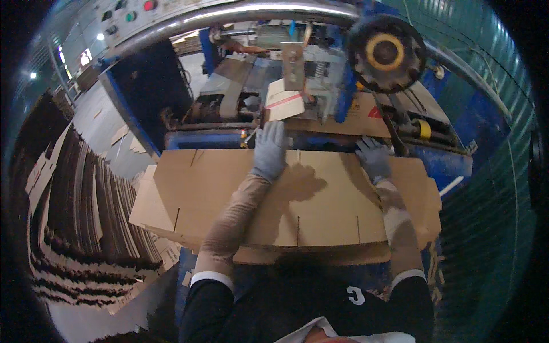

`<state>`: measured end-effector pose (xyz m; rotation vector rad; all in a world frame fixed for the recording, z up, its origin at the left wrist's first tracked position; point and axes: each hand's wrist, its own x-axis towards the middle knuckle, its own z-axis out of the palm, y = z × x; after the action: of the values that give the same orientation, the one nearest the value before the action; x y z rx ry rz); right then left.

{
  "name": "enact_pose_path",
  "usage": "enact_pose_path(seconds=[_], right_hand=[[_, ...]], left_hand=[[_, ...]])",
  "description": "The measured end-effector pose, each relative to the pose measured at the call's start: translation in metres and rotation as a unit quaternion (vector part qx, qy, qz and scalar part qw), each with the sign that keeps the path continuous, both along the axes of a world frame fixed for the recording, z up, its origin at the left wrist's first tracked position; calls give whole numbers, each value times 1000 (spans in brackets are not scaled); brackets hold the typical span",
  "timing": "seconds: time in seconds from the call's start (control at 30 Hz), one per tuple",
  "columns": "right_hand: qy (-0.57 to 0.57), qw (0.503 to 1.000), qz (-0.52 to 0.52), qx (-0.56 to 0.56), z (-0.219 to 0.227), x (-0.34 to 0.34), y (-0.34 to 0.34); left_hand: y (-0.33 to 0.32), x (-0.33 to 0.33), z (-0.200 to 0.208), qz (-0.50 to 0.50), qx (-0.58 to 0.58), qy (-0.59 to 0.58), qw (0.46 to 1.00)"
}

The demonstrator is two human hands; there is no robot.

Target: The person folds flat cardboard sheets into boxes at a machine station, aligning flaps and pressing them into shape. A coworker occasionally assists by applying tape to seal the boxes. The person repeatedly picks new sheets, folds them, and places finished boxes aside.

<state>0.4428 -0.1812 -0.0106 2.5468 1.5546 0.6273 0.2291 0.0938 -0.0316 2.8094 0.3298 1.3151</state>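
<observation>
Across the front of a blue machine lies a stack of flat brown cardboard sheets [337, 197], with slots cut into the near edge. My left hand [270, 153], in a grey glove, reaches over the far edge of the top sheet with its fingers stretched forward. Further right, my right hand [374, 160], gloved the same way, rests at the far edge with its fingers extended and apart. Beyond both hands another cardboard sheet [349, 117] lies in the machine [209, 139]. A small cardboard piece [285, 102] with a red stripe sits beside a metal bracket [293, 66].
A large black handwheel [387, 54] stands at the upper right. A metal bar [229, 16] crosses the top, near a control panel [134, 17] with buttons. Tall stacks of cardboard [86, 200] fill the left. Green corrugated sheeting [489, 228] runs along the right.
</observation>
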Motion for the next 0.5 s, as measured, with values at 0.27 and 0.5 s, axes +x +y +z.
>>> enact_pose_path(seconds=[0.27,0.5], right_hand=[[32,985,-71,151,-34,2,-12],[106,969,204,93,-21,-94,51]], left_hand=[[-58,-32,-2,-274,-56,140,950],[-98,-26,-29,-462,-18,81,883]])
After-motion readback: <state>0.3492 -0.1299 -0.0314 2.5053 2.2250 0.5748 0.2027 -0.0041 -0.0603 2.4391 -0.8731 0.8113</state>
